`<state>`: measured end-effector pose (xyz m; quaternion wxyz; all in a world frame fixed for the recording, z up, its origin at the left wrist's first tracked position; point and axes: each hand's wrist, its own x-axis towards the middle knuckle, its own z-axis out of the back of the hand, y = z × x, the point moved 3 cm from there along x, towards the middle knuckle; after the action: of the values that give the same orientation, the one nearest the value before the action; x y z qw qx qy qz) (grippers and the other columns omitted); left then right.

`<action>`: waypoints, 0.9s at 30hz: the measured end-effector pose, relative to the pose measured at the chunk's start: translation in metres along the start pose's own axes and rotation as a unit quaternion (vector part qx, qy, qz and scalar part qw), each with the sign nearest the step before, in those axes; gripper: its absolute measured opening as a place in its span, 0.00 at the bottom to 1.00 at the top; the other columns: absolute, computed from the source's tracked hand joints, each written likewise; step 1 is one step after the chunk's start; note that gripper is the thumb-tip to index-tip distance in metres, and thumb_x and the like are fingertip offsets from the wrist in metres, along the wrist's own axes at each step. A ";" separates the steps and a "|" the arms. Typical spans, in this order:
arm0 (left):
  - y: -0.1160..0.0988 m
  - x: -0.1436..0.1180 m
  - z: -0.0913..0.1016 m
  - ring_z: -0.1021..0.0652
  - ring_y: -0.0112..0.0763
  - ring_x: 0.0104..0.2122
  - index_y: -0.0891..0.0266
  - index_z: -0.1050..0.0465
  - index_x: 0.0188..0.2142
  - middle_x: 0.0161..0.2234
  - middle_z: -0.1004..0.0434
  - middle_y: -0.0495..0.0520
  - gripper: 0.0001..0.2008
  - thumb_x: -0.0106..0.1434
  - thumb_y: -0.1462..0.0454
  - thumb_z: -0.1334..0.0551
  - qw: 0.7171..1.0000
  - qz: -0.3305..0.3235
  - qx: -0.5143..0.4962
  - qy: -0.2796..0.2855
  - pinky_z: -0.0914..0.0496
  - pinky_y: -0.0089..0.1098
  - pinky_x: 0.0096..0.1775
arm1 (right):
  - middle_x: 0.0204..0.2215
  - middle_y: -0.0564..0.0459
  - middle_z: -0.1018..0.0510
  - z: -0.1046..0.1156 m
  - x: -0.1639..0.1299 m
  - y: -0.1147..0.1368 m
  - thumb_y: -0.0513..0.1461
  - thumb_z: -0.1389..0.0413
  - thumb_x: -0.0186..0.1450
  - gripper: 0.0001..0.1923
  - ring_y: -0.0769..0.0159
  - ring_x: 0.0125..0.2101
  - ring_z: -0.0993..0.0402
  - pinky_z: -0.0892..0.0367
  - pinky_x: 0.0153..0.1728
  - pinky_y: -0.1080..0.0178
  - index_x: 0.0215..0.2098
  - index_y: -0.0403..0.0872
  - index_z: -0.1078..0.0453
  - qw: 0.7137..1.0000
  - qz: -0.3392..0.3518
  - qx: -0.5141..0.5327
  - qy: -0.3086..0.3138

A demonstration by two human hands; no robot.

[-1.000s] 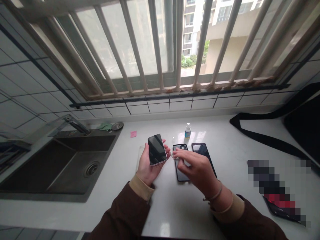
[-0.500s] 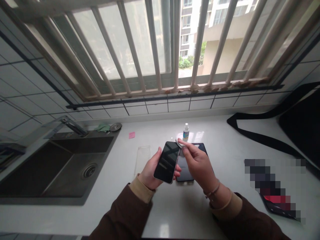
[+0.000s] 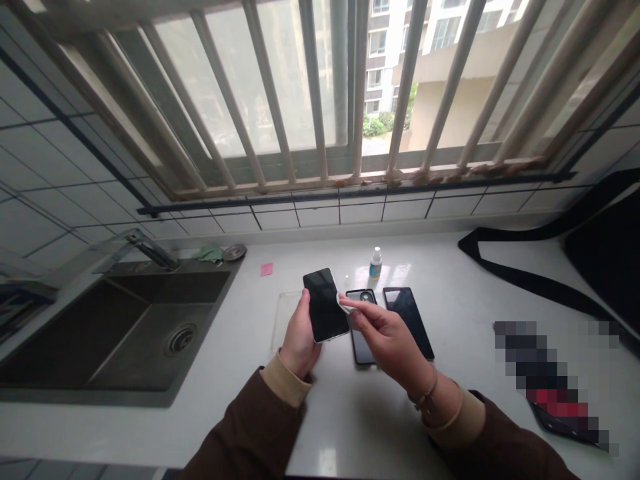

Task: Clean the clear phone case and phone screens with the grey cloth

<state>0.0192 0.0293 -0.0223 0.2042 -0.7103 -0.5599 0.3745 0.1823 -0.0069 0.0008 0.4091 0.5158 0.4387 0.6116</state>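
Observation:
My left hand [image 3: 299, 333] grips a black-screened smartphone [image 3: 325, 305] by its left side and from below, holding it above the counter with the screen up. Between the thumb and fingers of my right hand [image 3: 385, 337] is a small white cloth or wipe [image 3: 344, 305], touching the phone's right edge. Beneath the right hand lies a dark phone case [image 3: 361, 350] with a camera cutout, partly hidden. Another dark phone or small tablet [image 3: 411, 319] lies just right of it. A clear phone case [image 3: 283, 323] rests behind my left hand.
A small white-capped bottle [image 3: 375, 265] stands behind the phones. A pink sticky note [image 3: 267, 269] lies farther left. The steel sink [image 3: 165, 393] with its faucet [image 3: 155, 252] takes up the left side. A black strap [image 3: 520, 267] and a blurred-out dark object [image 3: 555, 387] lie at right.
The phone in my left hand has moved left and slightly up and turned, its top now leaning left. My right hand's wipe has slid to the phone's right edge. The case below shows more.

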 end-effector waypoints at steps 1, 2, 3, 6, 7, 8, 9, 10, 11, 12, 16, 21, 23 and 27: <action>-0.002 0.001 0.001 0.15 0.35 0.34 0.69 0.19 0.52 0.39 0.13 0.61 0.23 0.77 0.52 0.44 1.000 -0.023 -0.010 -0.013 0.21 0.32 0.39 | 0.60 0.48 0.19 -0.001 0.000 0.000 0.45 0.44 0.77 0.18 0.52 0.62 0.23 0.29 0.65 0.46 0.60 0.53 0.21 1.000 -0.003 0.008 0.008; -0.004 0.002 0.001 0.14 0.37 0.37 0.70 0.19 0.51 0.41 0.13 0.62 0.23 0.77 0.52 0.44 0.999 -0.041 -0.016 -0.023 0.21 0.33 0.42 | 0.60 0.48 0.19 -0.001 0.000 -0.001 0.46 0.44 0.76 0.17 0.51 0.61 0.23 0.29 0.65 0.46 0.60 0.53 0.21 1.000 -0.005 0.017 0.015; -0.005 0.003 0.001 0.14 0.38 0.39 0.70 0.18 0.50 0.42 0.13 0.63 0.24 0.76 0.52 0.44 0.998 -0.052 -0.017 -0.029 0.21 0.34 0.44 | 0.59 0.47 0.19 -0.002 0.000 -0.002 0.46 0.44 0.76 0.17 0.51 0.61 0.23 0.29 0.64 0.45 0.59 0.53 0.21 0.999 -0.009 0.028 0.023; -0.010 0.004 0.001 0.14 0.40 0.39 0.71 0.17 0.46 0.42 0.13 0.66 0.26 0.77 0.51 0.46 0.998 -0.054 -0.022 -0.024 0.21 0.37 0.45 | 0.58 0.47 0.18 -0.004 -0.001 -0.006 0.47 0.43 0.76 0.17 0.51 0.60 0.22 0.29 0.64 0.45 0.58 0.53 0.20 0.997 -0.017 0.064 0.040; -0.011 0.004 0.001 0.14 0.41 0.38 0.72 0.17 0.46 0.41 0.13 0.67 0.27 0.77 0.51 0.47 0.998 -0.050 -0.028 -0.022 0.21 0.38 0.45 | 0.58 0.47 0.18 -0.005 -0.001 -0.007 0.47 0.43 0.76 0.17 0.51 0.60 0.22 0.29 0.64 0.45 0.58 0.53 0.20 0.996 -0.020 0.075 0.043; -0.013 0.004 0.001 0.14 0.41 0.38 0.72 0.17 0.46 0.42 0.13 0.68 0.28 0.77 0.51 0.48 0.998 -0.045 -0.034 -0.023 0.21 0.38 0.45 | 0.58 0.47 0.18 -0.006 -0.001 -0.007 0.47 0.43 0.76 0.17 0.52 0.60 0.22 0.29 0.64 0.45 0.58 0.53 0.20 0.995 -0.024 0.083 0.045; -0.013 0.005 0.001 0.14 0.41 0.39 0.73 0.18 0.46 0.42 0.13 0.69 0.28 0.78 0.51 0.49 0.998 -0.041 -0.040 -0.025 0.21 0.39 0.45 | 0.58 0.47 0.18 -0.006 -0.002 -0.007 0.48 0.43 0.76 0.17 0.52 0.60 0.22 0.29 0.64 0.46 0.58 0.53 0.20 0.994 -0.027 0.090 0.046; -0.014 0.005 0.001 0.14 0.42 0.40 0.73 0.18 0.47 0.43 0.14 0.70 0.29 0.78 0.51 0.49 0.998 -0.038 -0.043 -0.028 0.21 0.39 0.46 | 0.58 0.47 0.18 -0.006 -0.002 -0.007 0.48 0.43 0.76 0.17 0.52 0.60 0.22 0.29 0.64 0.46 0.58 0.53 0.20 0.994 -0.030 0.095 0.046; -0.014 0.005 0.001 0.14 0.42 0.41 0.74 0.19 0.49 0.45 0.14 0.71 0.28 0.78 0.51 0.49 0.998 -0.037 -0.044 -0.030 0.21 0.39 0.47 | 0.58 0.47 0.18 -0.007 -0.002 -0.007 0.48 0.42 0.76 0.17 0.52 0.60 0.22 0.29 0.64 0.46 0.57 0.53 0.20 0.994 -0.033 0.098 0.046; -0.014 0.005 0.001 0.14 0.42 0.42 0.74 0.19 0.50 0.46 0.14 0.72 0.28 0.78 0.51 0.49 0.998 -0.037 -0.045 -0.031 0.21 0.40 0.49 | 0.57 0.47 0.17 -0.007 -0.002 -0.006 0.48 0.42 0.76 0.17 0.51 0.59 0.21 0.28 0.63 0.46 0.57 0.53 0.19 0.993 -0.036 0.101 0.045; -0.015 0.005 0.000 0.15 0.43 0.47 0.73 0.21 0.54 0.50 0.16 0.72 0.28 0.78 0.50 0.48 0.997 -0.047 -0.047 -0.035 0.22 0.41 0.52 | 0.56 0.45 0.16 -0.007 -0.001 -0.007 0.49 0.42 0.75 0.18 0.51 0.57 0.20 0.28 0.63 0.45 0.57 0.52 0.19 0.991 -0.051 0.113 0.041; -0.014 0.001 0.000 0.15 0.41 0.41 0.67 0.20 0.49 0.43 0.15 0.65 0.33 0.74 0.41 0.47 0.994 -0.095 -0.042 -0.031 0.21 0.39 0.46 | 0.58 0.45 0.18 -0.011 -0.001 -0.015 0.52 0.40 0.73 0.21 0.49 0.59 0.22 0.29 0.63 0.44 0.58 0.52 0.20 0.977 -0.104 0.178 0.047; -0.013 -0.002 0.000 0.17 0.37 0.37 0.64 0.21 0.50 0.39 0.17 0.59 0.31 0.71 0.39 0.43 0.990 -0.136 -0.041 -0.013 0.21 0.38 0.44 | 0.59 0.45 0.19 -0.014 -0.002 -0.017 0.53 0.38 0.72 0.22 0.48 0.60 0.23 0.29 0.62 0.43 0.58 0.52 0.20 0.969 -0.133 0.202 0.054; -0.012 -0.009 0.002 0.18 0.34 0.38 0.55 0.27 0.59 0.41 0.21 0.54 0.29 0.69 0.40 0.39 0.972 -0.233 0.010 0.001 0.21 0.36 0.43 | 0.57 0.44 0.18 -0.017 -0.002 -0.019 0.53 0.36 0.70 0.23 0.49 0.58 0.21 0.27 0.61 0.44 0.57 0.52 0.19 0.949 -0.177 0.256 0.054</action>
<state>0.0090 0.0241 -0.0128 0.2932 -0.5585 -0.7060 0.3219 0.1663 -0.0058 -0.0197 0.3406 0.4831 0.6866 0.4233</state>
